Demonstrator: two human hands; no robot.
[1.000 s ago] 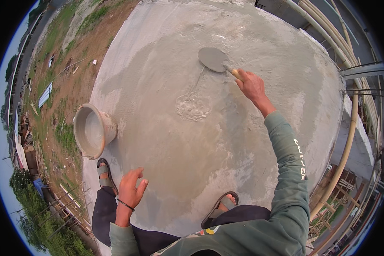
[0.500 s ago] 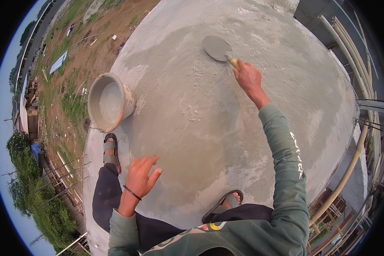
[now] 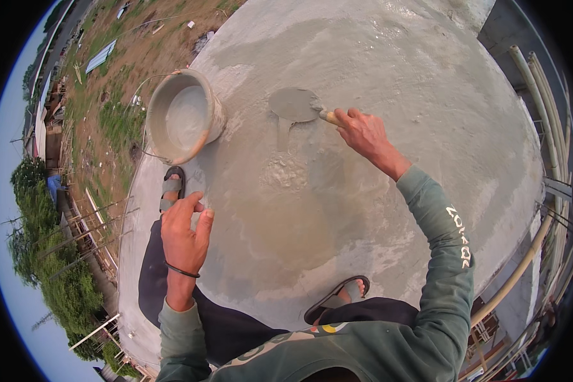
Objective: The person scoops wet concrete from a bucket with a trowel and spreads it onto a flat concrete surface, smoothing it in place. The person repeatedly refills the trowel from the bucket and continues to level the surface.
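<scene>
My right hand (image 3: pixel 368 139) is closed around the wooden handle of a round-bladed trowel (image 3: pixel 294 105). The blade lies flat on or just over wet grey cement (image 3: pixel 267 223) spread across the concrete slab. A small lumpy heap of mortar (image 3: pixel 284 172) sits just nearer than the blade. Over my left knee my left hand (image 3: pixel 186 232) hangs in the air with its fingers apart, holding nothing; a thin dark band circles its wrist. Beyond it, a cement-smeared bucket (image 3: pixel 186 116) with a wire handle stands on the slab, tilted, with greyish stuff inside.
My sandalled feet rest on the slab, the left sandal (image 3: pixel 172 184) near the bucket. The slab's left edge drops to grassy dirt ground (image 3: pixel 118 121) far below. Bamboo poles (image 3: pixel 544 102) run along the right edge.
My right hand has drawn the trowel nearer and to the left, turning its blade leftward. My left hand has moved left and slightly up. The view has shifted a little.
</scene>
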